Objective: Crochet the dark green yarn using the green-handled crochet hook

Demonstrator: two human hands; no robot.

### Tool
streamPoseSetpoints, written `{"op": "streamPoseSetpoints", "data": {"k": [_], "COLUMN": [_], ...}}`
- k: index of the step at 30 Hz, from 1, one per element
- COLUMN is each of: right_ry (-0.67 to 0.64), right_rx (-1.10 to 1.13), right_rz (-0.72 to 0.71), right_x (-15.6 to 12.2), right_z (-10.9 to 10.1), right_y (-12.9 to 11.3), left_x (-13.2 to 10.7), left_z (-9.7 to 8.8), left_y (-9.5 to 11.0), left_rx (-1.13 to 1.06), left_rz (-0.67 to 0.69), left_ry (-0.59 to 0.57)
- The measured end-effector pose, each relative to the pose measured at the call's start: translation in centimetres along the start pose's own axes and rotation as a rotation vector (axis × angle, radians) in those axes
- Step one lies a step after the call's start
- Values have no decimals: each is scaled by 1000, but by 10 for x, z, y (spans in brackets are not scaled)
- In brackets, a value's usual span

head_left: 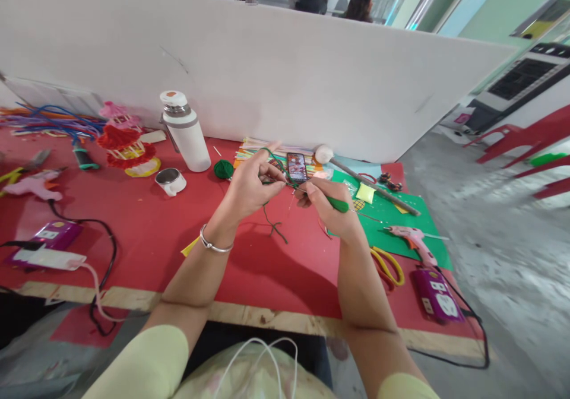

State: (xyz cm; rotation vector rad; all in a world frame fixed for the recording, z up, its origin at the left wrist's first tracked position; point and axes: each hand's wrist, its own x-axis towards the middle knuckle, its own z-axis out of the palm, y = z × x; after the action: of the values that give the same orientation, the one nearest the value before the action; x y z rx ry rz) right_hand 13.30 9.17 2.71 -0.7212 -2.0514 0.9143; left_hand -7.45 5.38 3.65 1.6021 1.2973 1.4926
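My left hand [250,182] is raised over the table, its fingers pinching dark green yarn [267,152] that loops over the index finger. My right hand [327,206] grips a crochet hook [337,203] with a green handle, its thin shaft pointing towards the left fingertips. The two hands almost meet, and the small piece of yarn work between them is partly hidden by fingers. A loose yarn tail [276,228] hangs below. Left of my left hand lies a green yarn ball [223,169]. Just beyond the hands, a phone [296,167] shows a picture on its lit screen.
A white thermos [186,135], a cup [170,181] and a red paper-like craft piece [127,146] stand to the left. On the right are yellow-handled scissors [387,266], a pink glue gun [412,240] and a purple box [439,295]. A white board [267,72] borders the back.
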Motion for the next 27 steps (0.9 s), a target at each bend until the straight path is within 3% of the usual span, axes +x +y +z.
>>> {"op": "streamPoseSetpoints", "data": {"k": [13, 27], "right_ry": [16, 67], "right_rx": [-131, -494], "right_rz": [-23, -302], "right_x": [0, 4], "right_z": [3, 14], "right_y": [1, 2], "left_x": [0, 2], "left_z": [3, 6], "left_y": [-3, -11], "left_rx": [40, 52], "left_rz": [16, -1], "left_ry": [23, 92]}}
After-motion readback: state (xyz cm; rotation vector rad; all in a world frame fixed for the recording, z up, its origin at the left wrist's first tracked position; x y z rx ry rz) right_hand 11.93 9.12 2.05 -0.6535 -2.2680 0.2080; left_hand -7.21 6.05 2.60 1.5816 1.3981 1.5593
